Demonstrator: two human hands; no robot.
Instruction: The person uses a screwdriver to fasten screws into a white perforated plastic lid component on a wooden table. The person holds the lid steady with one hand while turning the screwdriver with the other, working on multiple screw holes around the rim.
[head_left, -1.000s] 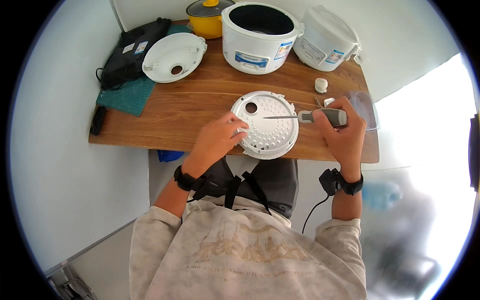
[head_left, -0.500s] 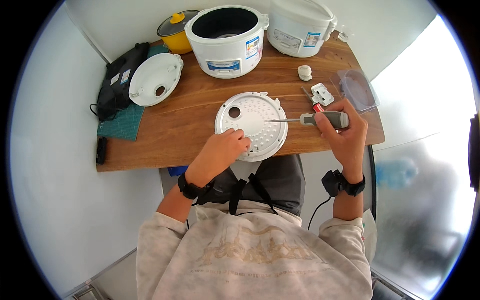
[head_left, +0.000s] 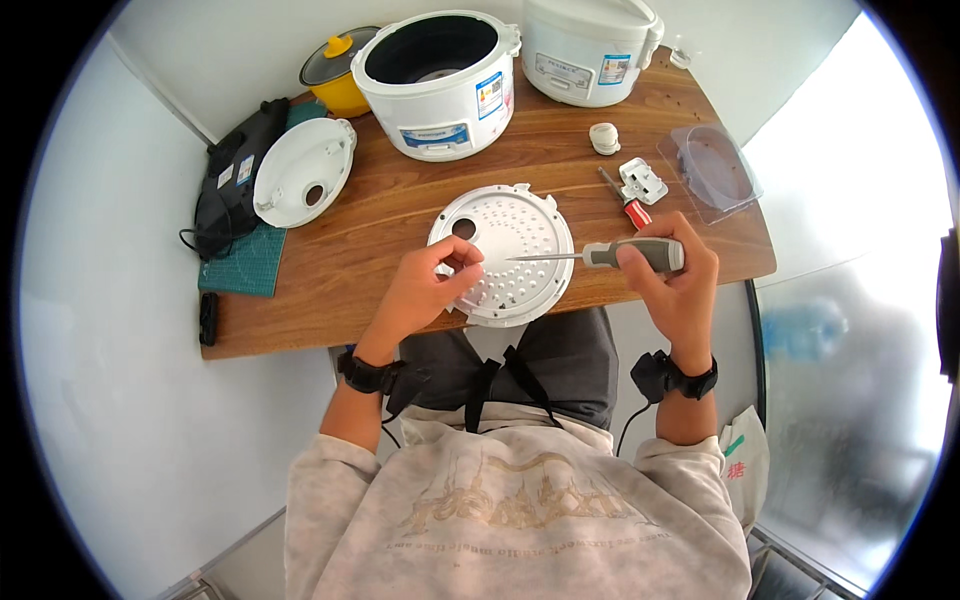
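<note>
- Right hand (head_left: 672, 275): wrapped round grey screwdriver (head_left: 655, 255).
- Left hand (head_left: 425, 287): half-curled over disc (head_left: 520, 236); hold unclear.
- Disc: white, studded, one round hole.
- Table (head_left: 385, 210): brown wood.
- Wall (head_left: 120, 300): pale.

Past the right hand (head_left: 684, 292) gripping the screwdriver (head_left: 655, 254), and off to its left, I see an open white cooker (head_left: 400, 105) with light lettering on a blue panel (head_left: 432, 138) and a coded sticker (head_left: 490, 96). Farther beyond the grip, a closed white cooker (head_left: 560, 35) has a lettered grey panel (head_left: 562, 73) and a blue-and-white sticker (head_left: 614, 69). Far left of it, pale stickers (head_left: 245, 168) on a black object (head_left: 213, 205) are too small to read. Nearer the body, small lettering (head_left: 520, 543) crosses the shirt (head_left: 520, 580); below right, a pale bag (head_left: 750, 440) bears a red character (head_left: 736, 470).
</note>
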